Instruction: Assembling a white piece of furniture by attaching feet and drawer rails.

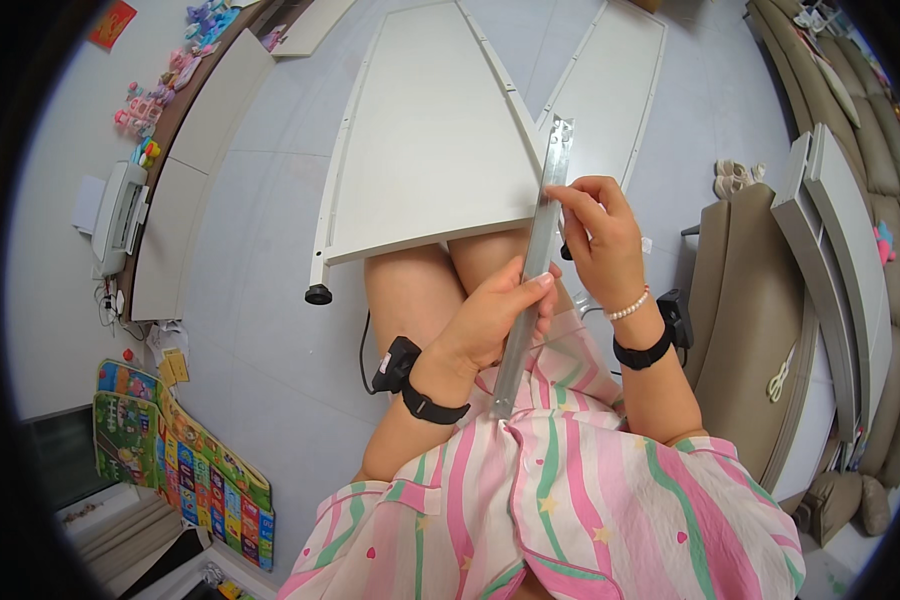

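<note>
A long, narrow metal rail point(538, 245) slants upward over my lap, with holes at its far end. My left hand point(500, 310) is closed round its lower middle, thumb on top. Higher up, my right hand point(602, 235) pinches at the rail's right edge; anything small between the fingertips is too small to make out. Behind the rail, a large white panel point(430, 130) with raised side edges rests by my thighs, a black foot point(318, 294) at its near left corner. A clear plastic bag point(578, 350) lies in my lap under the rail.
A second white panel point(618, 90) lies on the floor beyond. At right, grey-white boards point(850, 260) lean by a brown sofa point(875, 130), with scissors point(782, 375) nearby. Along the left wall stand a low cabinet point(185, 210), a printer point(122, 215) and a colourful folded mat point(185, 455).
</note>
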A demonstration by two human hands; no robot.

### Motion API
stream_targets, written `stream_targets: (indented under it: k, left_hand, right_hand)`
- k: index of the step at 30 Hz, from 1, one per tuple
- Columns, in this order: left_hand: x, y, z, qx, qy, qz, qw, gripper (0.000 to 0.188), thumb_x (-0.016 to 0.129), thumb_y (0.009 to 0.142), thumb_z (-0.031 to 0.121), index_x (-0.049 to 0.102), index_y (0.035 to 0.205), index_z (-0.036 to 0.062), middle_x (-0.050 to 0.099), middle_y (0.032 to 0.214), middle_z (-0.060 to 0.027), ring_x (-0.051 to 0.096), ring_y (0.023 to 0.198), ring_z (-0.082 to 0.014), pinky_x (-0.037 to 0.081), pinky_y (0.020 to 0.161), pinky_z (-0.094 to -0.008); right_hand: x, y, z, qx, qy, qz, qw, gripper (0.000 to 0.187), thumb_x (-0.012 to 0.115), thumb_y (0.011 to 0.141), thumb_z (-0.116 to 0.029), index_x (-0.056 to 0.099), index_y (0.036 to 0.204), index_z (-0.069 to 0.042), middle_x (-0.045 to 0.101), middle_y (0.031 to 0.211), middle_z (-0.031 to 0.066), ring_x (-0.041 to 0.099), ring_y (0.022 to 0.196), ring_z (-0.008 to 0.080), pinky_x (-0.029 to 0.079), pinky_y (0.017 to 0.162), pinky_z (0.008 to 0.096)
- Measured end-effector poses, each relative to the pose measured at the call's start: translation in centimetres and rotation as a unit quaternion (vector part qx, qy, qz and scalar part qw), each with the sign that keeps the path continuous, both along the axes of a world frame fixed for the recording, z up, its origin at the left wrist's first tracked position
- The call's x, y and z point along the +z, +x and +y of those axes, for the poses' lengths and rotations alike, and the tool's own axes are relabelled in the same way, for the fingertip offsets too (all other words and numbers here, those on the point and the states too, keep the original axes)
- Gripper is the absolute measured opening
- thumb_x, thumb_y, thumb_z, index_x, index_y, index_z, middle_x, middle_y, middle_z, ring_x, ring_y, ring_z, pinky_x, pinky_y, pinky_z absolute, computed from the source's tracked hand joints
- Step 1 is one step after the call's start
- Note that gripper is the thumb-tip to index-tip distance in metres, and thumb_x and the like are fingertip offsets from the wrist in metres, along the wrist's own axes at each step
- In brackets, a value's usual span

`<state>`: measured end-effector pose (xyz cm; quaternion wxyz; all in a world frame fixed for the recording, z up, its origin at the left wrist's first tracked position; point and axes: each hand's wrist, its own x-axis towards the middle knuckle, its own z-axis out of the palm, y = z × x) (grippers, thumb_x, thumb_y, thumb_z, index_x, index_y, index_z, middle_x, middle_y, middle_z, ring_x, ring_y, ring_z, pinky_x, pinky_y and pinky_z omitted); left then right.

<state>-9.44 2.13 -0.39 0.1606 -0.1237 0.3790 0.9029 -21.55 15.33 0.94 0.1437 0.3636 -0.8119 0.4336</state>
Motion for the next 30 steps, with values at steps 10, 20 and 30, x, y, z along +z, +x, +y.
stream_targets:
  k: [10,20,30]
  left_hand:
    - [2.6,-2.2,-3.1,0.284,-0.081,0.045,0.954,0.016,0.052,0.104,0.024,0.051,0.107,0.0085,0.051,0.079,0.0001,0.051,0.066,-0.0092,0.043,0.057,-0.0221]
    - [4.9,-2.4,-2.9,0.386,-0.024,0.103,0.916,0.016,0.05,0.105,0.025,0.048,0.107,0.01,0.05,0.081,-0.0015,0.05,0.068,-0.0113,0.042,0.059,-0.0237]
    - [5.5,-2.2,0.9,0.367,-0.034,0.062,0.928,0.022,0.049,0.106,0.029,0.045,0.111,0.0076,0.052,0.083,-0.0037,0.051,0.067,-0.0116,0.043,0.061,-0.0252]
  right_hand:
    - [0.3,6.4,-0.3,0.155,-0.21,-0.378,0.888,0.047,0.035,0.108,-0.036,0.058,0.117,0.004,0.059,0.112,0.0101,0.055,0.109,0.0198,0.041,0.101,0.0338]
    - [-1.2,8.3,-1.8,0.176,-0.287,-0.217,0.916,0.087,0.014,0.097,-0.072,0.056,0.115,0.002,0.057,0.117,0.0152,0.054,0.11,0.0241,0.039,0.101,0.037]
    - [-0.8,8.1,-2.6,0.112,-0.322,-0.133,0.931,0.087,0.014,0.096,-0.074,0.055,0.112,0.0,0.054,0.112,0.0154,0.053,0.104,0.0242,0.039,0.097,0.037]
